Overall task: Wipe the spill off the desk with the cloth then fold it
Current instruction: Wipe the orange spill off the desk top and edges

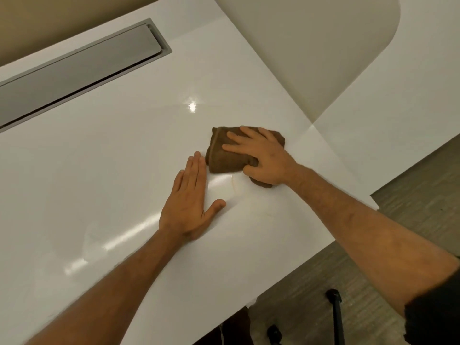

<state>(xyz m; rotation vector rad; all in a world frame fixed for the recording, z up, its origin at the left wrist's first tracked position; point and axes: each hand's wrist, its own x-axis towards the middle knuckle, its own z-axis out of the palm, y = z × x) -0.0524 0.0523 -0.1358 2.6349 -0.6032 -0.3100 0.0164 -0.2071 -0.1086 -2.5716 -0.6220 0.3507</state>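
Note:
A brown cloth (224,158), bunched and partly folded, lies on the glossy white desk (112,170) right of centre. My right hand (261,158) presses flat on top of it, fingers spread and the thumb curled around its near edge. My left hand (191,202) lies flat on the bare desk just left of and below the cloth, fingers together, holding nothing; its fingertips almost touch the cloth's left edge. A faint wet smear (236,185) shows on the desk just below the cloth, between the two hands.
A long grey cable-tray flap (82,70) is set into the desk at the back left. A second white desk (398,108) adjoins on the right. The desk's front edge runs diagonally at lower right, with grey carpet (348,282) and a black chair part (334,310) beyond.

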